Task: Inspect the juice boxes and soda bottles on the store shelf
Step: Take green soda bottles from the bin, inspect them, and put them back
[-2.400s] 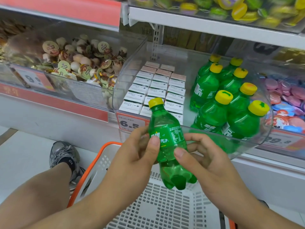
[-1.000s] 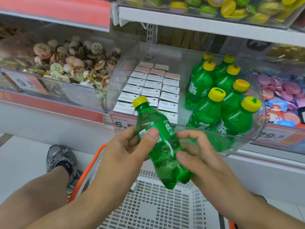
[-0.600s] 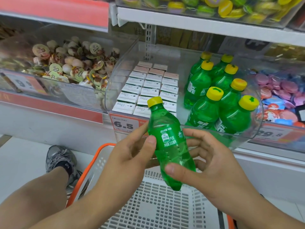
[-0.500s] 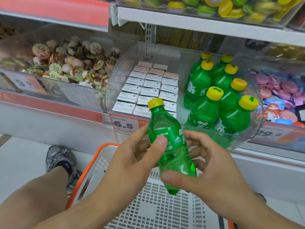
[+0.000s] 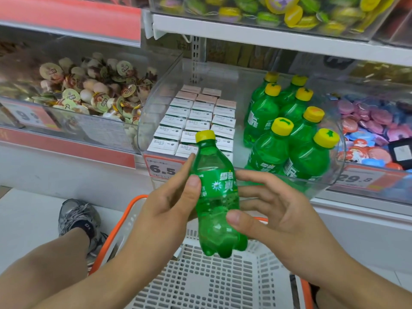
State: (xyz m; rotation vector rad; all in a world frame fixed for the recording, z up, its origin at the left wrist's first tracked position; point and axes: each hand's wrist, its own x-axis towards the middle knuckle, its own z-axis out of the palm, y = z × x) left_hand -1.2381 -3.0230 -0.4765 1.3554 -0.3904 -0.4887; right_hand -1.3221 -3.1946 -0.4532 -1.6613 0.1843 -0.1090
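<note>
A small green soda bottle (image 5: 217, 197) with a yellow cap stands nearly upright in front of the shelf, its label facing me. My left hand (image 5: 169, 204) grips its middle with thumb in front. My right hand (image 5: 274, 210) holds its lower part, thumb across the front, fingers behind. In the clear curved bin (image 5: 330, 181) behind, several white juice boxes (image 5: 196, 121) stand in rows on the left. Several more green soda bottles (image 5: 287, 134) stand on the right.
A white and orange shopping basket (image 5: 214, 279) sits below my hands. A bin of round sealed snack cups (image 5: 89, 94) is at the left, a bin of pink and blue packets (image 5: 367, 130) at the right. My shoe (image 5: 78, 217) rests on the floor.
The bottle has been turned between both hands, so its printed label faces me now. My right thumb has shifted across its lower front. The bottle stands more upright.
</note>
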